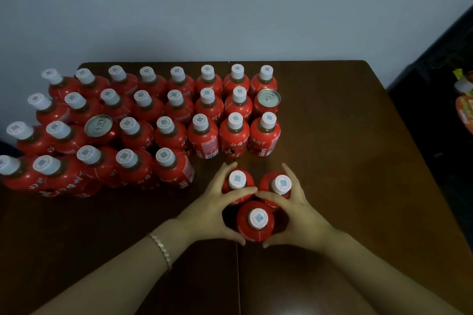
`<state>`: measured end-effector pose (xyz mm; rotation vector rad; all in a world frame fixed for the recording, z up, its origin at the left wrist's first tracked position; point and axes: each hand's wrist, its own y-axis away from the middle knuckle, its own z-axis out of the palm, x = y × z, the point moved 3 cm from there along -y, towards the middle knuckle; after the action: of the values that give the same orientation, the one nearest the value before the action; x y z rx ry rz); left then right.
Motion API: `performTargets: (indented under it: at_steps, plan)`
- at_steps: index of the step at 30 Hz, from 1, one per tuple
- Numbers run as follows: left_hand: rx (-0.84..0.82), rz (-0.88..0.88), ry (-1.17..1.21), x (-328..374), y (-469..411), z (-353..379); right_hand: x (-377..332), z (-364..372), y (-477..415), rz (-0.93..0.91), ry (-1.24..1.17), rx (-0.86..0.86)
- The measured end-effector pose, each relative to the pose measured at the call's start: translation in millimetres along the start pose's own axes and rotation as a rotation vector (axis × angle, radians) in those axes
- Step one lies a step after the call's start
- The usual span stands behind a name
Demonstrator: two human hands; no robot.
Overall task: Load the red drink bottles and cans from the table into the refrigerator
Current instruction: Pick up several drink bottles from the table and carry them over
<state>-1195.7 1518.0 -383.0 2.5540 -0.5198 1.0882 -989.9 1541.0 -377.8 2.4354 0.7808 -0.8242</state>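
The left hand (204, 208) and right hand (299, 210) are pressed around a cluster of three red bottles (256, 222) standing upright on the brown table (345, 161), just in front of the other rows of bottles (179, 107).

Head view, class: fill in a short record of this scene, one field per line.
surface: brown wooden table
main stock: upright red bottles with white caps, in rows
cans: two, silver tops, one left, one right
gathered group: three bottles, apart from the rows
left hand: cupping the group's left side
right hand: cupping its right side
refrigerator: not identifiable
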Motion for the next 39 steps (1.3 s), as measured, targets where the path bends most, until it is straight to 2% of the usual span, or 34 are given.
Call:
performTargets:
  at_steps: [4, 9, 12, 17, 23, 31, 35, 39]
  plan:
    - [0.107, -0.091, 0.118, -2.2, 8.6, 22.4, 6.4, 16.4, 11.6, 0.003, -0.054, 0.164]
    - [0.216, 0.046, 0.117, -9.8, 4.8, 34.6, 11.6, 27.5, 2.0, -0.096, -0.061, 0.216]
    - [0.293, 0.140, 0.121, -12.6, -2.6, 39.4, 17.0, 31.9, -3.3, -0.182, -0.038, 0.346]
    - [0.353, 0.191, 0.113, -16.8, -2.9, 43.0, 12.9, 49.4, -0.8, -0.158, -0.064, 0.468]
    - [0.327, 0.205, 0.130, -16.4, -3.0, 43.2, 8.4, 45.9, -2.9, -0.149, -0.137, 0.507]
    - [0.361, 0.269, 0.160, -19.7, -6.9, 45.3, 25.2, 43.7, -8.6, -0.208, -0.123, 0.337]
    - [0.435, 0.276, 0.193, -16.5, -12.6, 50.3, 22.8, 45.7, -14.5, -0.242, -0.139, 0.425]
    - [0.477, 0.239, 0.297, -7.2, -22.7, 38.9, 11.8, 38.9, -23.0, -0.227, -0.262, 0.542]
